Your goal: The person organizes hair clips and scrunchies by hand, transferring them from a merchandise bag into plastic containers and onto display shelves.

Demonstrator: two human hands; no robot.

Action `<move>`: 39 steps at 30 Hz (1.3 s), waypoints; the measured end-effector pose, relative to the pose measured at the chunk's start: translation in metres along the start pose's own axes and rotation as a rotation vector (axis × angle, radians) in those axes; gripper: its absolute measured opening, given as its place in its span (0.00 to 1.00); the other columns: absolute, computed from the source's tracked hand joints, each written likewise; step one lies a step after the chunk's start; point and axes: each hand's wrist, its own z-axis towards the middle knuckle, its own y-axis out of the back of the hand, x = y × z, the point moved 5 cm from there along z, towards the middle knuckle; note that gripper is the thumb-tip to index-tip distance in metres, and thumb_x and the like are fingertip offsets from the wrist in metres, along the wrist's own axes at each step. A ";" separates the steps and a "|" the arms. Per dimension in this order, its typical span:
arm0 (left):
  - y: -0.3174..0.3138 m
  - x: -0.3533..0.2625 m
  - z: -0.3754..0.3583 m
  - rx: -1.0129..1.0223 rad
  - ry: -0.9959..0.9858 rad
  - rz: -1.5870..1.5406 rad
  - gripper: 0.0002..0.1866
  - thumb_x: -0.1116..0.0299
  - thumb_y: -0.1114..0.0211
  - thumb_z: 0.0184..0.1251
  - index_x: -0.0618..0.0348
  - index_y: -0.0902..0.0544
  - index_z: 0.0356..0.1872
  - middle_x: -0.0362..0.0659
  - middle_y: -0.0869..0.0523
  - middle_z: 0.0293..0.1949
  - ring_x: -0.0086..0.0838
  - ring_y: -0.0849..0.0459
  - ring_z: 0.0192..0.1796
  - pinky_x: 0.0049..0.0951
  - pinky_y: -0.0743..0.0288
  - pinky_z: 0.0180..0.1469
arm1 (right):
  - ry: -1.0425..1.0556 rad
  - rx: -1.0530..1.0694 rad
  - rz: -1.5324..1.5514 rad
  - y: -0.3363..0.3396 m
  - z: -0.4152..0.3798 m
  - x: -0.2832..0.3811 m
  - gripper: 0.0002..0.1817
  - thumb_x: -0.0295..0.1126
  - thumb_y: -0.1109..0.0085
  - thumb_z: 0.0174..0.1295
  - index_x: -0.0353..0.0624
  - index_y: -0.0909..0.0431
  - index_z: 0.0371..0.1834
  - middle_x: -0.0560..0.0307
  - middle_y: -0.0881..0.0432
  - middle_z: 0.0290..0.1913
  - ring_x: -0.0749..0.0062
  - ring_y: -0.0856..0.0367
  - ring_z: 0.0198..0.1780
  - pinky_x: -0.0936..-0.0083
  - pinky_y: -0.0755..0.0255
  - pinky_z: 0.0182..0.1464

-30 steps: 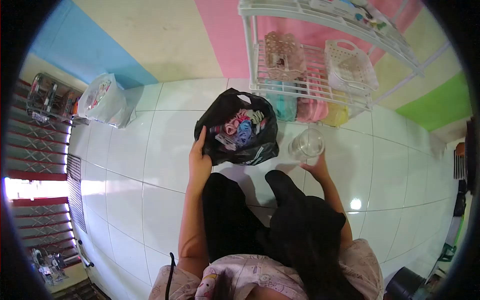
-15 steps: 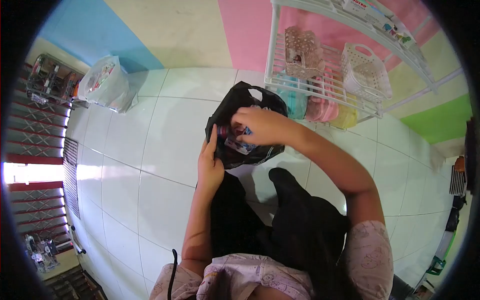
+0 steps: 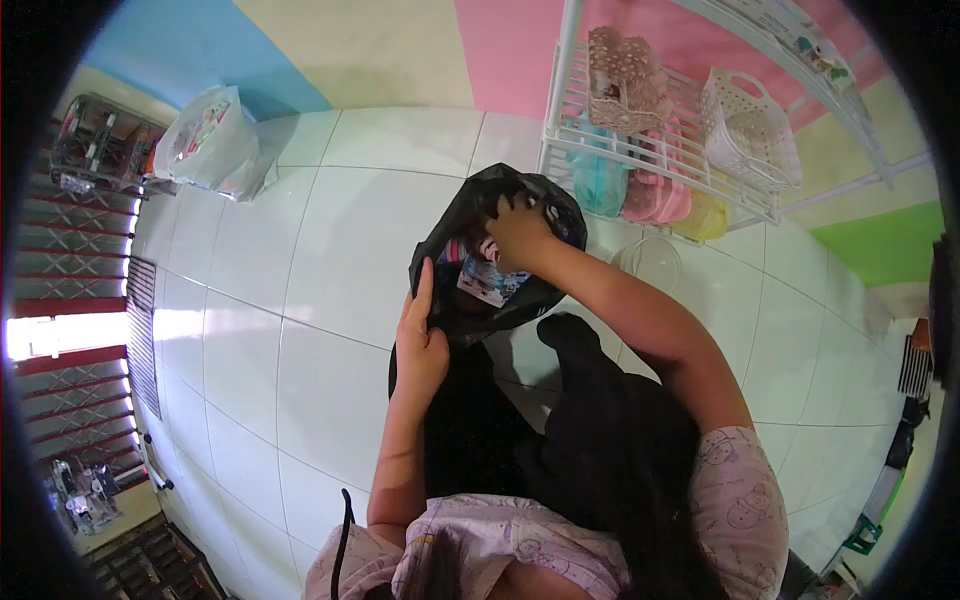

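A black plastic bag (image 3: 455,322) stands with its mouth open on the tiled floor in front of my legs. My left hand (image 3: 422,345) grips its near left rim, fingers on the outside and partly hidden. Inside the bag reaches my right hand (image 3: 520,236), its fingers spread over the contents and their tips partly lost in shadow. Below that hand lies a small printed packet (image 3: 490,283) with blue and white colours. A pink-and-dark striped item (image 3: 454,250) sits beside the packet, near the left rim. Other contents are too dark to name.
A white rack (image 3: 640,165) at the upper right carries a beige basket (image 3: 622,95) and a white basket (image 3: 745,135). Under them are turquoise, pink and yellow containers. A clear round container (image 3: 652,265) stands on the floor. A filled white plastic bag (image 3: 208,150) rests by the wall.
My right hand has moved deeper toward the far side of the bag and its fingers have spread. More of the printed packet shows. The left hand keeps its hold on the rim.
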 end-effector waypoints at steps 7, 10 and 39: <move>-0.005 0.001 -0.002 -0.021 -0.058 0.003 0.49 0.92 0.59 0.42 0.51 0.37 0.75 0.54 0.23 0.46 0.43 0.23 0.47 0.22 0.33 0.54 | 0.121 -0.001 -0.106 -0.010 0.017 0.014 0.20 0.45 0.34 0.50 0.53 0.13 0.47 0.39 0.23 0.59 0.27 0.35 0.67 0.28 0.41 0.64; -0.004 0.002 -0.005 0.008 0.026 0.057 0.49 0.93 0.59 0.42 0.53 0.37 0.75 0.56 0.23 0.50 0.44 0.23 0.50 0.23 0.33 0.56 | 0.108 0.130 -0.051 -0.029 0.042 0.014 0.17 0.43 0.36 0.53 0.53 0.12 0.46 0.40 0.21 0.57 0.28 0.33 0.66 0.26 0.41 0.63; -0.007 -0.003 0.011 -0.099 -0.043 -0.205 0.46 0.90 0.61 0.43 0.61 0.35 0.74 0.55 0.26 0.62 0.41 0.28 0.67 0.27 0.42 0.70 | -0.017 -1.091 1.213 0.088 -0.188 -0.138 0.23 0.16 0.34 0.54 0.40 0.24 0.55 0.58 0.20 0.49 0.78 0.20 0.47 0.80 0.22 0.45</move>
